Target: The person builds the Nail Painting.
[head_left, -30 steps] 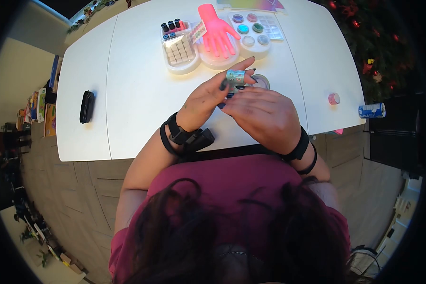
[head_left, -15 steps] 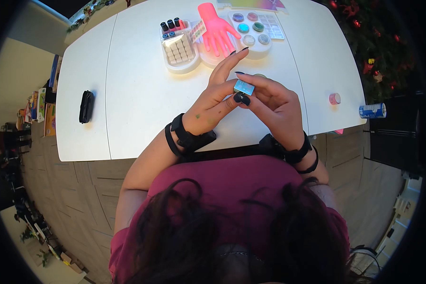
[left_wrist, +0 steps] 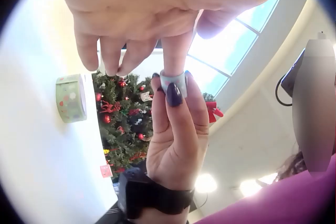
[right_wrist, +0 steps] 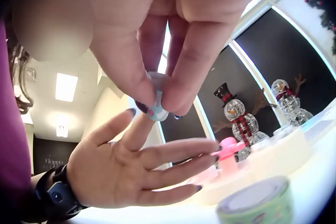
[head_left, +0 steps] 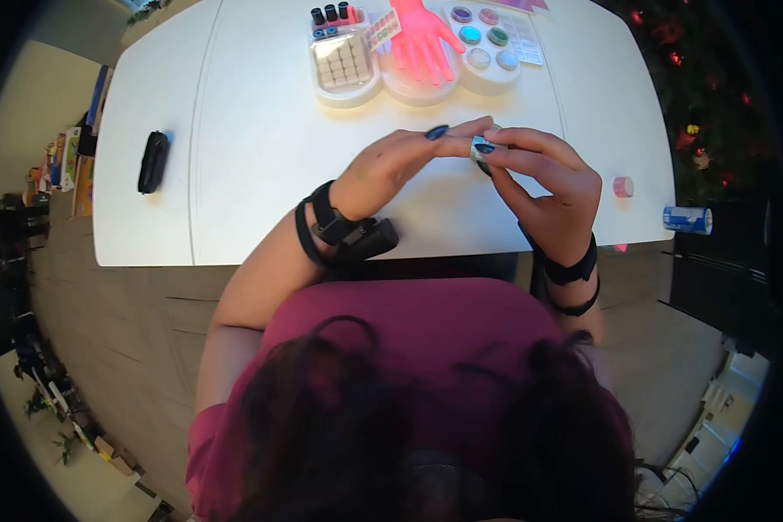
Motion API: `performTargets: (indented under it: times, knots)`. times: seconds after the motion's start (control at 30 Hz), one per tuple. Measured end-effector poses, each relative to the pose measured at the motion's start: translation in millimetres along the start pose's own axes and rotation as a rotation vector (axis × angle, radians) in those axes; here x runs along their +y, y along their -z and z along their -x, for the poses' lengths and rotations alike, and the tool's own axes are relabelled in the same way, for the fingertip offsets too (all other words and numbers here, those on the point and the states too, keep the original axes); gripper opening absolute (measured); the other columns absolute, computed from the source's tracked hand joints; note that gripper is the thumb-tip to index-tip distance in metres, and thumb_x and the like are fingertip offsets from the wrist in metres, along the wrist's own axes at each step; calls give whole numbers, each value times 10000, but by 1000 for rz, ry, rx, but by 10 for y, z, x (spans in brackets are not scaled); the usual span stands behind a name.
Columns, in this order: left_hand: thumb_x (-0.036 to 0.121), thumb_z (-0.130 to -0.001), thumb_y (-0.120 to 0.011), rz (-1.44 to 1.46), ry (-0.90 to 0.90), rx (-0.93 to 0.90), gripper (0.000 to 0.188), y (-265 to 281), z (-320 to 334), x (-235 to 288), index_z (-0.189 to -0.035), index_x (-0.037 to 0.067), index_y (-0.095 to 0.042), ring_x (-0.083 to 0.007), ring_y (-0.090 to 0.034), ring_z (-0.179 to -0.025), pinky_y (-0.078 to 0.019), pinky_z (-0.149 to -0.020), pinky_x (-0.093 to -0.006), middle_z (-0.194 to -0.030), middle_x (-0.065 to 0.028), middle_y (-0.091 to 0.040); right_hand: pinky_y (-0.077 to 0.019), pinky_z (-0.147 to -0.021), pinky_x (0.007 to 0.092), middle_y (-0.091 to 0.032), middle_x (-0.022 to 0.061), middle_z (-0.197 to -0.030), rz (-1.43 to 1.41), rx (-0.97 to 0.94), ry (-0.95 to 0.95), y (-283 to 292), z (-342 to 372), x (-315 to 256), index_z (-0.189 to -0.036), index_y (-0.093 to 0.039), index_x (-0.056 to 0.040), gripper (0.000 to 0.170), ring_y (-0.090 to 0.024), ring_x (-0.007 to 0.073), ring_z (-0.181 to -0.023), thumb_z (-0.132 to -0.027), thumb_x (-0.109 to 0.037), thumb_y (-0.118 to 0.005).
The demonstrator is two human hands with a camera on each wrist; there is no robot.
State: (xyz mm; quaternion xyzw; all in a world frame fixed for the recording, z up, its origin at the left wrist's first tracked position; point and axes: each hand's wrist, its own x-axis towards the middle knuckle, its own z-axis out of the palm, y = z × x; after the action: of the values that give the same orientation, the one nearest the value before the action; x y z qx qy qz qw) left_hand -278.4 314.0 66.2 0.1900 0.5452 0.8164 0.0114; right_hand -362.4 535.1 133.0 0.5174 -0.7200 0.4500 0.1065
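Note:
A short piece of pale blue patterned tape (right_wrist: 157, 110) is wrapped round the tip of the left index finger. The left hand (head_left: 387, 170) is stretched out over the table with its fingers mostly straight. With thumb and fingertips, the right hand (head_left: 555, 187) pinches the tape at that fingertip, partly covering it. Both hands have dark painted nails and wear black wrist straps. A roll of pale green patterned tape (left_wrist: 72, 99) stands on the table close by; in the head view the hands largely hide it.
Beyond the hands are a tray of white blocks (head_left: 343, 63) with small bottles, a pink model hand (head_left: 426, 43) on a white base, and a stand with several small jars (head_left: 471, 35). A black case (head_left: 153, 163) lies left; a pink jar (head_left: 623, 187) and a can (head_left: 687, 219) are right.
The tape piece, handled between both hands before, is now round the left index fingertip. The right hand has turned and moved right to pinch it there. The head view has shifted slightly.

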Motion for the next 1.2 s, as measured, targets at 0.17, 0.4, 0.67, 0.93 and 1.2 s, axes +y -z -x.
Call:
performTargets:
  times: [0.17,0.4,0.67,0.93,1.2]
  knots:
    - [430,-1147,-302,-232,53,170,667,-13,-46,87,-1393,-57,-686,-325,-515,-1498,-388,-1223,-449,-1545,-216,-615,-671,-859,311,-789,126,-1106,-16,-100,-346,318,20,240,-1128,-816,-29,291,-786,205,-963,-858,79,-814]
    - [431,-1144,-296,-173,116,361,646,4,-44,85,-1384,-13,-699,-229,-643,-1285,-465,-1130,-378,-1493,-162,-662,-675,-802,320,-732,100,-1038,53,-306,-424,212,-116,325,-1099,-804,-36,208,-761,217,-911,-911,45,-773]
    - [483,-1131,-314,-237,160,272,652,41,-29,43,-1422,37,-691,-187,-652,-1219,-473,-1097,-346,-1452,-84,-693,-633,-729,352,-744,100,-1071,370,-554,-283,85,-222,403,-1149,-783,-81,245,-741,261,-990,-906,-85,-814]
    - [487,-1138,-278,-255,181,272,667,24,-46,81,-1404,37,-693,-197,-646,-1220,-484,-1075,-352,-1468,-103,-677,-628,-726,334,-737,103,-1318,411,-225,-488,644,-109,462,-1336,-749,-125,449,-742,266,-1077,-902,-166,-859]
    - [501,-1138,-279,-216,180,237,683,-12,-38,5,-1398,15,-683,-202,-640,-1209,-472,-1070,-361,-1496,-119,-658,-610,-825,361,-756,153,-1251,735,-270,-1048,1730,905,1280,-1372,-743,-109,510,-748,228,-927,-871,-41,-807]
